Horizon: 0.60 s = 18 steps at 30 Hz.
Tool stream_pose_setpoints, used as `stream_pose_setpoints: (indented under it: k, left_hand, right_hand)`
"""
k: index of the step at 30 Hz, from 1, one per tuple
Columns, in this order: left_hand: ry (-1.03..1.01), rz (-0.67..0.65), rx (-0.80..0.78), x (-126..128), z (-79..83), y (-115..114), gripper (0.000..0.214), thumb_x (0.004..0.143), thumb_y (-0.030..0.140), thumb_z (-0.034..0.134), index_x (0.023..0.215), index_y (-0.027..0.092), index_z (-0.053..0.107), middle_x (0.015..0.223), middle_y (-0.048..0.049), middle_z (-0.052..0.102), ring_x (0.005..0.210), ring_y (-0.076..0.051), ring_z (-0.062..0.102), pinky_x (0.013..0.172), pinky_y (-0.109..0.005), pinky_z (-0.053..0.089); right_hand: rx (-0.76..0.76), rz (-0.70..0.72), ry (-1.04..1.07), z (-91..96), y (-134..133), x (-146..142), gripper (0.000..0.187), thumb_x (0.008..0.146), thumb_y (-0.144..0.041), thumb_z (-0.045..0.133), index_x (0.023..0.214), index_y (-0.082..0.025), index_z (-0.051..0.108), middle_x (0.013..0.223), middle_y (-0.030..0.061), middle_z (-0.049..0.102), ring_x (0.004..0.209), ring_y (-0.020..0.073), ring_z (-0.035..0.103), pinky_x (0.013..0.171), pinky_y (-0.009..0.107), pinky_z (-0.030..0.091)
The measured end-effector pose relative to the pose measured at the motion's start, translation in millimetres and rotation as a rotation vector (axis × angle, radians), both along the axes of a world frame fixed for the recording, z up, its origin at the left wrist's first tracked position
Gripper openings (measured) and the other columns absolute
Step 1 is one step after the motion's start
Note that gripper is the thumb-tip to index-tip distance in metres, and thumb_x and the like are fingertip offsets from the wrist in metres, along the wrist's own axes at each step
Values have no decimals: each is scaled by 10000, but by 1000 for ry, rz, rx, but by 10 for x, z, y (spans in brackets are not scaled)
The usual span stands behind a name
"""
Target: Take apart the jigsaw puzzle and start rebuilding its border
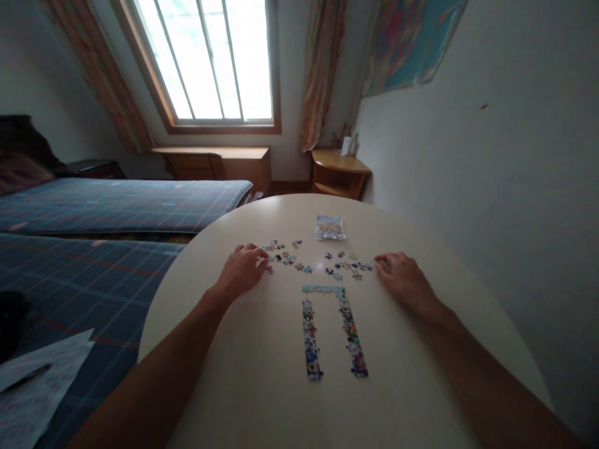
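My left hand [243, 269] rests on the table with loosely curved fingers, at the left edge of a scatter of loose jigsaw pieces [289, 257]. Its fingertips are beside or touching the outermost pieces; no held piece shows. Across from it, my right hand [403, 279] lies with bent, slightly parted fingers by the right-hand group of jigsaw pieces [346, 265]. Nearer me is a partly joined puzzle border: a pale blue top strip [321, 289] meets the right side strip [354, 340], while the left side strip [310, 343] lies just below the top strip, apart from it.
Beyond the pieces lies a small printed picture sheet or packet [330, 227] on the round white table [262, 374]. A bed with a plaid cover [116, 202] stands left, with papers [51, 380] and a pen on the nearer plaid surface. A white wall [515, 187] runs along the right.
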<state>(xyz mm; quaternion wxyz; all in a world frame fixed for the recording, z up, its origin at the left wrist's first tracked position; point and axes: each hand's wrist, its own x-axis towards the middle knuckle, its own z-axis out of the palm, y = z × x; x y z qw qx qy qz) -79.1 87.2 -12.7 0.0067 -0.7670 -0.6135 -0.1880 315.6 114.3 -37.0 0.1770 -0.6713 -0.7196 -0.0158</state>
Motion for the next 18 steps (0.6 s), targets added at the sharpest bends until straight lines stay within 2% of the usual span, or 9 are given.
stream_pose_setpoints:
  k: [4,9,11,14,18]
  left_hand:
    - [-15,-141,0,118,-50,-30,280,888,256,574,1124,196,712,1175,-91,667,1098,-281,569,991,-423,472]
    - [24,-184,9,238,-54,-76,245,922,254,524,1034,192,732,1165,-89,672,1125,-293,557,998,-455,473]
    - [10,-195,29,260,-57,-88,268,924,252,531,1126,200,699,1206,-84,657,1146,-284,548,1012,-454,469]
    - [27,-284,16,291,-91,-107,360,948,275,517,1295,223,601,1333,-73,587,1247,-279,489,1080,-462,420]
    - [66,-381,-18,343,-143,-135,365,986,269,437,1321,227,577,1431,-88,499,1351,-278,398,1138,-480,353]
  right_hand:
    - [-5,-2,7,20,-15,-14,277,908,-275,521,1088,-157,696,1119,148,669,1082,271,600,967,407,452]
    - [6,-3,4,29,-30,-25,275,907,-279,521,1084,-160,696,1116,142,673,1068,271,598,962,416,455]
    - [7,-3,1,19,-26,-23,274,906,-279,522,1080,-160,697,1114,142,673,1060,269,599,957,413,456]
    - [10,-8,3,0,-17,-18,275,904,-277,523,1082,-160,697,1109,146,670,1051,264,601,943,403,460]
    - [22,-7,0,-3,-16,-19,265,900,-279,527,1073,-177,701,1100,136,672,1039,264,599,932,402,461]
